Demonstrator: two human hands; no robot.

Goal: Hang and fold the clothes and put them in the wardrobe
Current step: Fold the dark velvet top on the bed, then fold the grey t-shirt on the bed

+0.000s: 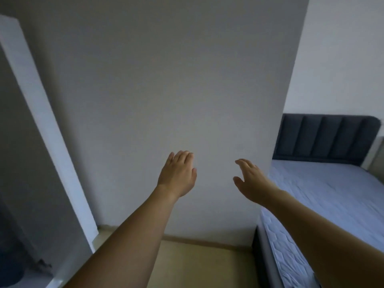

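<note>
Both of my arms reach forward toward a plain white wall (pixel 166 90). My left hand (pixel 178 175) is held up with fingers straight and together, holding nothing. My right hand (pixel 249 179) is beside it, fingers relaxed and slightly spread, also holding nothing. At the left edge stands a white wardrobe door (pixel 41 113), seen edge-on and open, with the dark wardrobe interior (pixel 12 215) behind it. A dark garment or shape lies low inside, too blurred to tell. No other clothes are in view.
A bed (pixel 332 194) with a light blue mattress and a dark padded headboard (pixel 326 138) fills the right side. Its dark frame corner (pixel 257 242) juts toward the wooden floor (pixel 197 262) between the bed and the wardrobe.
</note>
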